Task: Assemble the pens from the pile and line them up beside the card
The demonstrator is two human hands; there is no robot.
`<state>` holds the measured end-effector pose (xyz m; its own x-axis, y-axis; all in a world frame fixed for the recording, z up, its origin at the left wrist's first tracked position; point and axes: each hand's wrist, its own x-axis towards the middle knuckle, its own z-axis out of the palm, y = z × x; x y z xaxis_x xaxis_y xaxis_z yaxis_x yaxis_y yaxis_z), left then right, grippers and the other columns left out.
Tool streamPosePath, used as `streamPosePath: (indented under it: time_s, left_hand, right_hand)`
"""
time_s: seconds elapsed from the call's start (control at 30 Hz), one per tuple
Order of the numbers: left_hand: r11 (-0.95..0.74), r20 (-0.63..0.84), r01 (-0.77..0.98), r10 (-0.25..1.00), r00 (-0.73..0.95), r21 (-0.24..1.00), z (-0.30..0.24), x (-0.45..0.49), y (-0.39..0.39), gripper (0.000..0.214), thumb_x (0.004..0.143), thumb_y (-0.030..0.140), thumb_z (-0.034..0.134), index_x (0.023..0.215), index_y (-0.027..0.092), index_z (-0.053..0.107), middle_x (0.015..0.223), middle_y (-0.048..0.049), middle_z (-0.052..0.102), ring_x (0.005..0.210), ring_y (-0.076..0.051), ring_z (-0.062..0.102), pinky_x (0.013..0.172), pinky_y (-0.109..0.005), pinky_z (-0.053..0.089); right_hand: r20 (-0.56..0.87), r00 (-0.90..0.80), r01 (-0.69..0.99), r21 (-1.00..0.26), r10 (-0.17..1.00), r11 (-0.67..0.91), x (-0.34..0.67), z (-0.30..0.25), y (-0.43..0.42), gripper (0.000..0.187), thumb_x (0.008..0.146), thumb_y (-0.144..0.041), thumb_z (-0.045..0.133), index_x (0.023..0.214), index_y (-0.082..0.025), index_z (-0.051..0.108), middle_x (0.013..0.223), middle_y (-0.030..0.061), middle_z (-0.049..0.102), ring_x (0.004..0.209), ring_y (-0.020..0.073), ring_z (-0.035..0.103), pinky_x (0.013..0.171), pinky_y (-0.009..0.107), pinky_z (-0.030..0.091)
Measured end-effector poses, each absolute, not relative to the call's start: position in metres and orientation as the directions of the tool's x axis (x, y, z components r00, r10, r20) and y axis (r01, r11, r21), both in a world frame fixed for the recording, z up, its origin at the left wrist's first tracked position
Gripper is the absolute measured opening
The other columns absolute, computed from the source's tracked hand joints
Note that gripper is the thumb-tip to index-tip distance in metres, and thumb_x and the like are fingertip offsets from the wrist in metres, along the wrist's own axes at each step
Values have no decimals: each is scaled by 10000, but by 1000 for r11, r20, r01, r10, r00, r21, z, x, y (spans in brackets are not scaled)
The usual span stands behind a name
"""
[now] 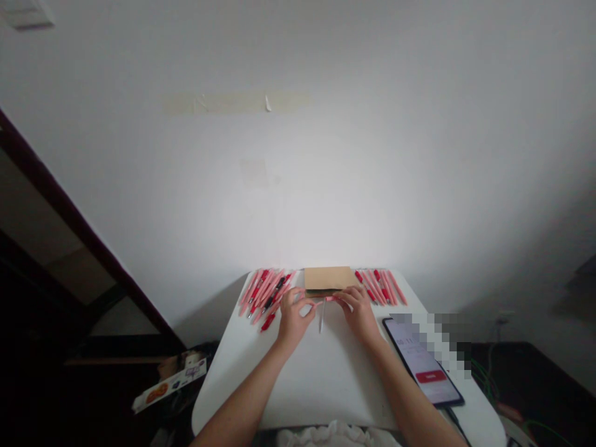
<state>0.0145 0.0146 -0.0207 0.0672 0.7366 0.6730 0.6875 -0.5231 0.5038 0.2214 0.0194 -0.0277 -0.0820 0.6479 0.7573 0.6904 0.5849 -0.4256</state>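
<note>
Between my two hands is a slim pink pen piece, in front of a brown paper-covered box (328,278). My left hand (294,316) is closed in a pinch on one end of the pink pen (319,303). A pinch of my right hand (360,312) holds a pink part (330,298) at the other end. Whether the two parts are joined, I cannot tell. Below them a thin whitish stick (321,318), like a pen refill, shows against the table. Left of my left hand lies a heap of pink, red and black pens (261,292). More pink and red pens (382,287) lie beyond my right hand.
The white table (326,379) stands against a pale wall (326,186). A phone (421,363) with a lit screen lies on its right side, a cable at its lower end. Green wires (487,379) hang at the right. A printed white strip (170,385) is at the lower left.
</note>
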Motion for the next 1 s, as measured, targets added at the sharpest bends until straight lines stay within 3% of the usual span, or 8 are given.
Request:
streamPosePath:
  time_s: [0.37,0.77,1.0]
  left_hand:
    - [-540,687,694,721,90,476,-19,15,13,100,759,147,739,764,247,738,1089,-56,593,1096,-239,570,986,-451,484]
    - [-556,658,662,743,123,503,-22,16,14,71,786,193,742,785,263,752,1112,-56,584,1126,-236,563,999,-450,493]
    - [-577,635,589,760,136,565,-22,16,14,33,781,213,759,781,246,757,1116,-64,592,1120,-234,577,995,-453,521]
  right_hand:
    - [761,-114,766,-342,639,544,218,-30,17,147,881,-226,672,971,-303,759,943,50,712,1030,258,511,907,448,435]
    - [698,-181,705,-399,693,586,212,-32,15,222,886,-213,653,1065,-311,740,994,65,708,1049,268,521,917,455,431]
    - [700,-179,683,-417,691,599,212,-32,17,143,888,-239,663,981,-299,754,963,62,697,1038,264,529,913,446,435]
